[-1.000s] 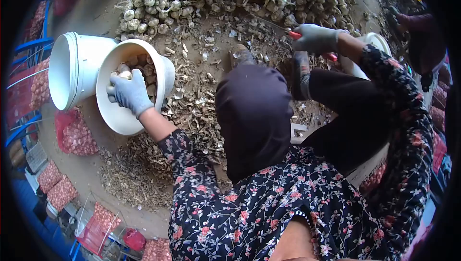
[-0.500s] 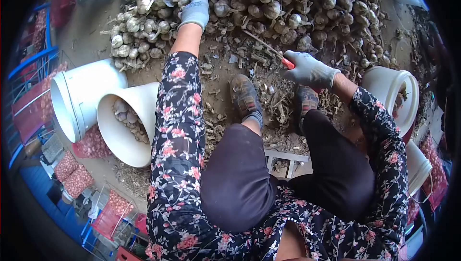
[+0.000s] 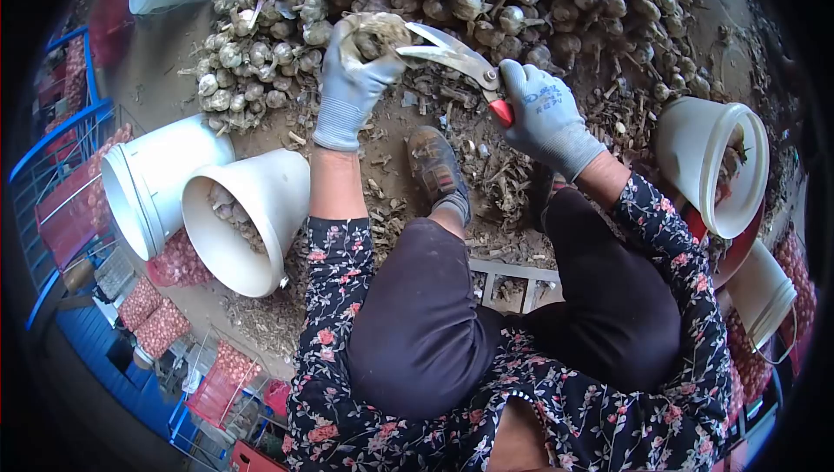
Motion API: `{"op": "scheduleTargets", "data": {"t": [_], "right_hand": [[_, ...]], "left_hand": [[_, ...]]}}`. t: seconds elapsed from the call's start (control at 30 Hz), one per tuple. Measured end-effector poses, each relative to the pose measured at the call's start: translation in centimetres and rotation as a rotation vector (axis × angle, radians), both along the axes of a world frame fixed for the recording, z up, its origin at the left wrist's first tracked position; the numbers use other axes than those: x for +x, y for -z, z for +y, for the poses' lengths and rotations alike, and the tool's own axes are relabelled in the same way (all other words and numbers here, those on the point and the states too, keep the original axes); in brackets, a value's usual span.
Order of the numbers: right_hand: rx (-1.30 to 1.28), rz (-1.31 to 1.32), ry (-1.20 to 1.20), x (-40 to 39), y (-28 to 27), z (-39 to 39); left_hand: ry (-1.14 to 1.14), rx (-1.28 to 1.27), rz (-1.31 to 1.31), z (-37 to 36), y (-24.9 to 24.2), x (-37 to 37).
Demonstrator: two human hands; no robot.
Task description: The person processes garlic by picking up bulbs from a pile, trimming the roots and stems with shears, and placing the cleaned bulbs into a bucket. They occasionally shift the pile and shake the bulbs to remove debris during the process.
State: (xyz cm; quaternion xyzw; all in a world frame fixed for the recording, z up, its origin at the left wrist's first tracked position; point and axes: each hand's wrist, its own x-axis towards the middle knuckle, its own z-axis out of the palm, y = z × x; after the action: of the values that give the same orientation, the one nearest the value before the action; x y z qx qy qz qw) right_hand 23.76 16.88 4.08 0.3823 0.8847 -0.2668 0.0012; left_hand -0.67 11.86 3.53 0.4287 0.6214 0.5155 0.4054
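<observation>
My left hand (image 3: 350, 97), in a grey-white glove, is closed around a garlic bulb (image 3: 375, 34) with its dry roots or husk facing up. My right hand (image 3: 546, 116), gloved alike, grips the red handle of a pair of pruning shears (image 3: 453, 55). The shears' blades are spread, their tips at the right side of the held bulb. Just beyond both hands lies a large heap of garlic bulbs (image 3: 578, 16), many with dry stems.
White buckets lie tipped at left (image 3: 178, 168) and right (image 3: 673, 146); a cream bucket (image 3: 282, 185) holds some garlic. Cut stems and husks (image 3: 508, 198) litter the ground around my shoes (image 3: 432, 164). Red net sacks (image 3: 161, 329) of bulbs stand farther left.
My left hand has drawn back from the heap and now holds a garlic bulb. My right hand has turned and lifted the shears, whose blades now meet the bulb's side.
</observation>
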Motion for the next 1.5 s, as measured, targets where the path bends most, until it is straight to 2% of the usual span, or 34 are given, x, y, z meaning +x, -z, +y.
{"op": "scheduleTargets", "data": {"t": [0.03,0.1,0.17,0.23,0.3,0.33,0.37,0.43,0.47,0.5,0.57,0.6,0.63,0.7,0.73,0.77,0.83,0.97,1.03,1.1,1.17,1.23,1.27,1.33,1.43,1.5], "right_hand": [[0.038,0.001,-0.005,0.1,-0.1,-0.1],[0.032,-0.005,0.01,0.1,0.1,-0.1],[0.016,-0.01,0.001,-0.2,-0.1,0.0],[0.014,-0.034,-0.021,-0.4,-0.3,0.0],[0.112,-0.011,-0.038,-0.5,-0.4,-0.1],[0.11,-0.011,-0.033,-0.5,-0.4,-0.3],[0.048,-0.015,-0.03,-0.6,-0.3,-0.4],[-0.007,-0.013,-0.018,-0.5,0.0,-0.3],[-0.019,-0.002,-0.025,-0.4,0.1,-0.3],[-0.034,0.009,-0.035,-0.2,0.4,-0.4],[-0.069,0.019,-0.038,0.2,1.4,-0.2],[-0.091,0.029,-0.044,0.5,1.7,-0.1],[-0.088,0.026,-0.049,0.7,2.0,-0.3],[-0.249,0.019,-0.041,1.0,2.7,-0.6],[-0.294,0.025,0.039,1.4,3.1,-0.7],[-0.271,0.054,0.104,2.0,4.7,-0.4],[-0.391,-0.101,0.097,2.7,3.7,0.4],[-0.269,-0.011,0.034,3.2,1.5,-0.6],[-0.037,-0.028,-0.06,2.7,1.2,-0.9],[0.154,-0.029,-0.114,1.9,0.9,-0.7],[0.144,-0.073,-0.15,1.5,1.1,-0.2],[0.141,-0.115,-0.191,1.1,1.1,0.0],[0.094,-0.185,-0.217,0.8,1.0,0.0],[0.038,-0.257,-0.245,0.7,1.2,-0.2],[-0.003,-0.22,-0.262,0.8,2.3,-0.7],[-0.227,-0.115,-0.166,1.0,2.9,-0.8]], "left_hand": [[0.003,0.024,0.117,0.0,0.2,0.4],[-0.001,-0.016,0.11,0.1,-0.3,1.4],[-0.024,-0.162,0.15,-0.2,-1.1,2.0],[-0.009,-0.168,0.166,-0.6,-0.9,1.8],[0.011,-0.063,0.526,-0.7,-1.5,2.3],[0.001,0.074,0.246,-0.7,-0.7,2.9],[0.009,0.071,0.246,-0.7,-1.0,3.4],[-0.015,0.035,0.592,-0.7,-1.8,3.9],[-0.002,0.061,0.648,-0.5,-2.3,4.2],[0.001,0.059,0.648,-0.3,-2.5,4.3],[0.018,-0.076,0.42,-0.4,-2.6,4.5],[0.038,-0.082,0.244,-0.2,-1.2,4.0],[0.032,-0.08,0.241,-0.9,-0.1,3.4],[0.11,-0.238,0.045,-1.2,0.3,3.1],[0.099,-0.185,-0.114,-1.9,0.6,3.2],[0.095,-0.194,-0.116,-2.3,0.3,3.4],[0.096,-0.201,-0.213,-2.5,-0.5,3.3],[0.075,-0.25,-0.168,-2.8,0.5,2.8],[0.093,-0.223,-0.154,-3.0,1.4,2.7],[0.122,-0.12,0.168,-2.9,1.7,2.6],[0.149,-0.169,0.198,-2.9,1.3,2.5],[0.215,-0.213,0.392,-2.7,0.3,2.4],[0.201,-0.212,0.25,-2.9,0.5,2.4],[0.22,-0.239,0.199,-3.1,1.6,1.8],[0.241,-0.257,0.152,-3.4,2.0,1.7],[0.208,-0.372,0.041,-3.3,2.0,1.5]]}}
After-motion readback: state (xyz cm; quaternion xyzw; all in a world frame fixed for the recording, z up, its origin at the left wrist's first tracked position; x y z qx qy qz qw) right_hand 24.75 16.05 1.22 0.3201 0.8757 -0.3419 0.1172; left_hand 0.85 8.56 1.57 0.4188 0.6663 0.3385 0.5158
